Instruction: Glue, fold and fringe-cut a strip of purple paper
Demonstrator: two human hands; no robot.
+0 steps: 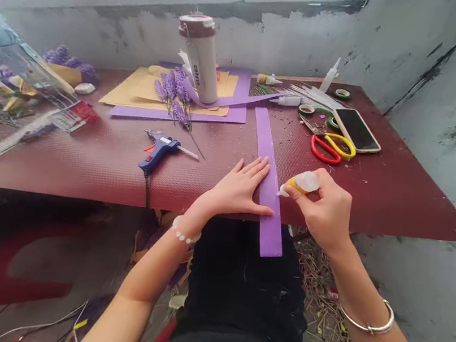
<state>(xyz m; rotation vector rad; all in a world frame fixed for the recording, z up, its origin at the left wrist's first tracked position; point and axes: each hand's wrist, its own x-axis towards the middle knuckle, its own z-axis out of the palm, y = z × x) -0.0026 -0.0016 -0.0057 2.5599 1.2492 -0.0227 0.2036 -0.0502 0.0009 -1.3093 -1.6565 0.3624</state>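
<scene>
While pressing the purple paper strip onto the maroon tabletop with spread fingers of the left hand, grips a glue bottle in curled fingers of the right hand, with nozzle at the strip's right edge

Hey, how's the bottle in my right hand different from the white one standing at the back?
The held bottle is tipped, its nozzle at the purple strip's edge; the standing bottle is upright, nozzle up. The held bottle shows a yellow band; the standing bottle looks plain white. Your right hand grips the held bottle; no hand touches the standing bottle. Both have a narrow nozzle.
</scene>
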